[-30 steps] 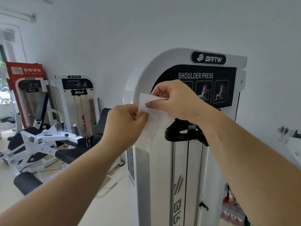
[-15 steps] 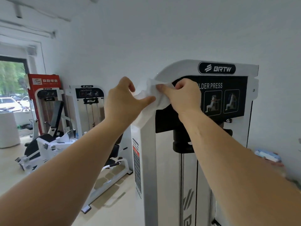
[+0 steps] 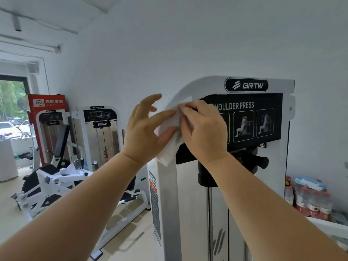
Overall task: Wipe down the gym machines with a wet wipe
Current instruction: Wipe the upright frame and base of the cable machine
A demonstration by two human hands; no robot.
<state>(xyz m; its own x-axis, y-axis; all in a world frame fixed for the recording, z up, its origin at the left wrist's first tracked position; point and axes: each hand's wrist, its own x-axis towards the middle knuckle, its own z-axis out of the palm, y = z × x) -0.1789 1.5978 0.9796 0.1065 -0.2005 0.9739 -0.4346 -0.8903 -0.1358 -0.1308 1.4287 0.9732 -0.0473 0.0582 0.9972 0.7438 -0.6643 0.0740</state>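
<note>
Pressing the wet wipe (image 3: 170, 127) against the curved white frame of the shoulder press machine (image 3: 167, 204), your right hand (image 3: 205, 130) covers it from 3 o'clock, fingers nearly straight and close together. Your left hand (image 3: 145, 132), at 9 o'clock, pinches the wipe's edge between thumb and forefinger, with the other fingers spread apart. The wipe's loose corner hangs toward 6 o'clock.
</note>
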